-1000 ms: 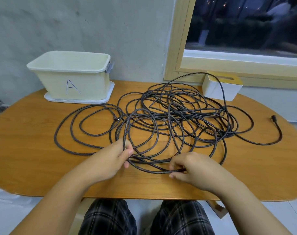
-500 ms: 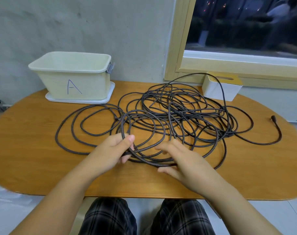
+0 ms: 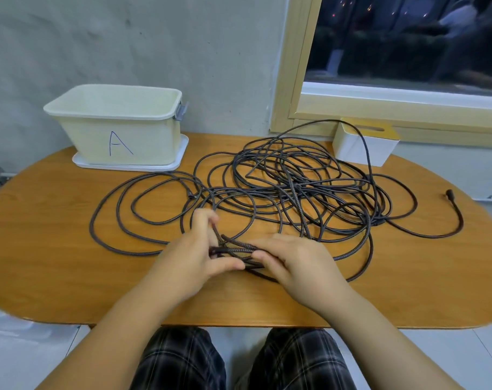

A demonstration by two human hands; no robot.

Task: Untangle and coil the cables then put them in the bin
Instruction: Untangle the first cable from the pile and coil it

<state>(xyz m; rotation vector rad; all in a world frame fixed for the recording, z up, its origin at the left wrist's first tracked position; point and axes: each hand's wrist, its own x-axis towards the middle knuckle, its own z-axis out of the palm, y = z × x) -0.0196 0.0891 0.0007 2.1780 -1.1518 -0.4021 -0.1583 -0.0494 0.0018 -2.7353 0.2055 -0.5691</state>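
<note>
On the wooden table, a big messy pile of dark cables lies spread out. This table is orange-brown, with round ends, and it stands against a gray wall. The pile sits in the middle of the table, and long loops of it reach out toward the left side. One cable end with a small plug lies alone near the right end of the table.

At the near edge of the table, both hands meet over a few strands. The left hand has its fingers curled around a short bunch of cable, with the thumb pressed under it. The right hand pinches the same bunch from the other side, and its fingers are bent around the strands.

A pale bin with the letter A on its front stands at the back left of the table, on a white tray. It is well apart from the hands. A small white box with a yellow top sits at the back right of the table, and one cable arches up in front of it. Behind the box is a window with a light wood frame, and it is dark outside. Checked trousers show under the table's near edge.
</note>
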